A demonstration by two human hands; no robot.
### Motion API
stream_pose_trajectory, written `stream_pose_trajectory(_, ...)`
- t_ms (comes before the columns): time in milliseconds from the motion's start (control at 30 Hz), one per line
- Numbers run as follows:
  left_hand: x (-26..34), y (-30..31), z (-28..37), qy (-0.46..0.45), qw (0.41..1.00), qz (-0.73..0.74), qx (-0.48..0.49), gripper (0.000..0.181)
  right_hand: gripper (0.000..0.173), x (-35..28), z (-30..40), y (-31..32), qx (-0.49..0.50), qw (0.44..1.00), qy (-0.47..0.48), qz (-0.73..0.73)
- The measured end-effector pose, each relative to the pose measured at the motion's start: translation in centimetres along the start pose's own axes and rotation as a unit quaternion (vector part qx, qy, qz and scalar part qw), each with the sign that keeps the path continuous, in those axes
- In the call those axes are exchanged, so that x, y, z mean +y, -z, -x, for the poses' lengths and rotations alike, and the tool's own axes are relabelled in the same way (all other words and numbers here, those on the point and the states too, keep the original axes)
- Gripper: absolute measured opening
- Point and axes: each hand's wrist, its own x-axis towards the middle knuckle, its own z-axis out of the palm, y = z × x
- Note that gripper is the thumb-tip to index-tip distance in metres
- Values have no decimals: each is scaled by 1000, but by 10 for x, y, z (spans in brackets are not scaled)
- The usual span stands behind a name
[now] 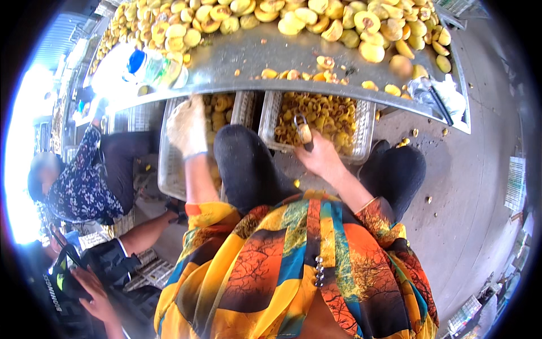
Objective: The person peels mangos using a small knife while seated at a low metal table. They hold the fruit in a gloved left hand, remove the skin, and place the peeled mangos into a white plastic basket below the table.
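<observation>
My left hand (187, 128), in a pale fabric glove, is above the left plastic crate (171, 178), its fingers near the metal table's front edge. It is blurred, and whether the fingers hold anything cannot be seen. My right hand (320, 156) grips a looped pitting tool (304, 131) with a metal loop. The tool is over the right plastic crate (364, 131), which holds yellow fruit scraps (322, 112). Halved yellow stone fruit, apparently peaches (296, 19), is heaped on the metal table (254, 53). Fruit pieces also lie in the left crate.
A clear plastic bottle (154, 70) with a blue cap lies on the table's left. A plastic bag (449, 99) and a dark-handled tool (440, 106) lie at its right corner. Two people (80, 186) (106, 271) sit to my left. Fruit bits (415, 132) litter the floor.
</observation>
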Motion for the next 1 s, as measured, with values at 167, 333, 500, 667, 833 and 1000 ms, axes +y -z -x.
stream_pose_trajectory(167, 31, -6, -66, -140, 982, 81, 93, 33, 49, 17, -7, -12, -31, 997, -66, 7)
stream_pose_trajectory(333, 182, -23, -131, -293, 943, 153, 47, 34, 41, 11, -9, -3, -56, 994, -84, -36)
stream_pose_trajectory(500, 265, -114, -149, -297, 933, 196, 52, 56, 30, 33, -8, 8, 14, 996, -77, -40)
stream_pose_trajectory(667, 264, -112, -149, -239, 951, 192, 36, 57, 32, 45, -5, 13, 70, 996, -33, -54)
stream_pose_trajectory(833, 207, -37, -104, 48, 625, 734, -262, 35, 42, 18, -16, 20, 157, 987, 35, -19)
stream_pose_trajectory(1000, 192, 19, -18, 149, 529, 745, -378, 40, 42, -7, -32, 37, 181, 969, 53, -157)
